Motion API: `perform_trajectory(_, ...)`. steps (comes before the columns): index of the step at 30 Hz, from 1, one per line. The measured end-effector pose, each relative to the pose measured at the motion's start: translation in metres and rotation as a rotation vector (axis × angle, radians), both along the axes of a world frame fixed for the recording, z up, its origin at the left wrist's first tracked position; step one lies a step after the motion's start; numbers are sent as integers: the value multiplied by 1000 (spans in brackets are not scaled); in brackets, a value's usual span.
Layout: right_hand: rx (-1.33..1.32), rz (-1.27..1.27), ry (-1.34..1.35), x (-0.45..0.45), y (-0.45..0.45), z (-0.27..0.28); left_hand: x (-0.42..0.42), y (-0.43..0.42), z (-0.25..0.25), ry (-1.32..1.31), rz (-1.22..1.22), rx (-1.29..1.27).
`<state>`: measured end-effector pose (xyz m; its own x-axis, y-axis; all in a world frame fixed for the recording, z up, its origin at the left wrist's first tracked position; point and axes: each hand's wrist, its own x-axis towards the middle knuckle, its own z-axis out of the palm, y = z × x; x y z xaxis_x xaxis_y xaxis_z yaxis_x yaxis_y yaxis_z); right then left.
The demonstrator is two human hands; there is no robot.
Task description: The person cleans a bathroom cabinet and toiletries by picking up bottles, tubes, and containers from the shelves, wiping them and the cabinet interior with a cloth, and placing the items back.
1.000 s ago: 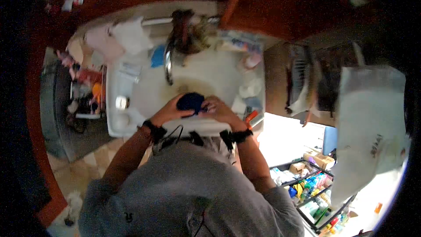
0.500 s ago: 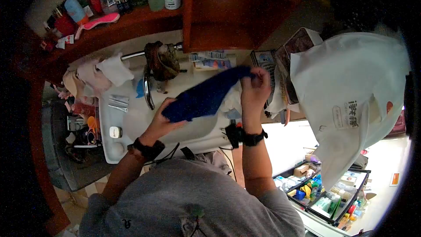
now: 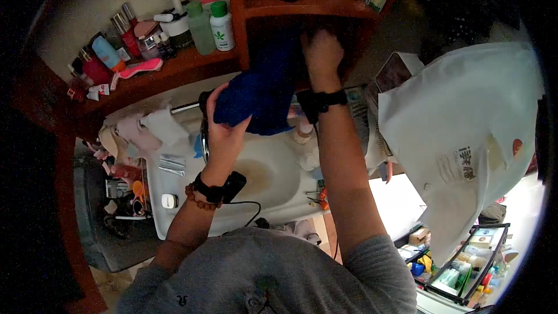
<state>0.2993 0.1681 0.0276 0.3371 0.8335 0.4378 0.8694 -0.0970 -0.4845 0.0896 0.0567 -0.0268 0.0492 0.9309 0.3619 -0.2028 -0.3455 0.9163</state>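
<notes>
A dark blue cloth [image 3: 258,90] is stretched up from above the sink into the open compartment [image 3: 363,35] of the wooden shelf. My left hand [image 3: 224,119] grips its lower left part, thumb and fingers around the bunched fabric. My right hand [image 3: 323,55] is up inside the compartment, curled at the cloth's upper end; its fingertips are in shadow. Below the cloth lies the white sink [image 3: 273,163], with the faucet [image 3: 203,139] partly hidden behind my left hand.
Several bottles, including a green-capped white bottle [image 3: 222,26], and a pink hairbrush [image 3: 139,68] line the left shelf. Light cloths [image 3: 165,127] lie at the sink's left back. A large white bag [image 3: 447,116] hangs at right. A small white jar [image 3: 169,201] stands on the sink's rim.
Both hands have moved up and forward with the blue cloth, from over the sink to the shelf compartment. The brown cloth on the faucet is now out of sight. The view has shifted upward.
</notes>
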Motion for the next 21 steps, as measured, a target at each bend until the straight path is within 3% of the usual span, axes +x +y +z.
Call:
perform_trajectory(1,-139,18,114,-3,5,-11,-2,0,1,-18,9,-14)
perform_trajectory(4,-141,461,362,-39,7,-60,-6,5,-14,99,52,130)
perform_trajectory(5,-359,580,431,-53,-3,-57,-6,4,-15,110,71,118)
perform_trajectory(8,-168,685,1076,-77,3,-94,-8,7,-19,131,92,94)
perform_trajectory(11,-93,814,1381,-84,-3,-61,-11,11,-20,138,97,87)
perform_trajectory(14,176,967,1130,-87,4,-24,-8,9,-3,202,164,144)
perform_trajectory(17,93,1032,1018,-78,-1,-4,-8,10,11,234,169,220)
perform_trajectory(21,-17,960,1172,-87,3,-43,-9,13,-1,130,44,89)
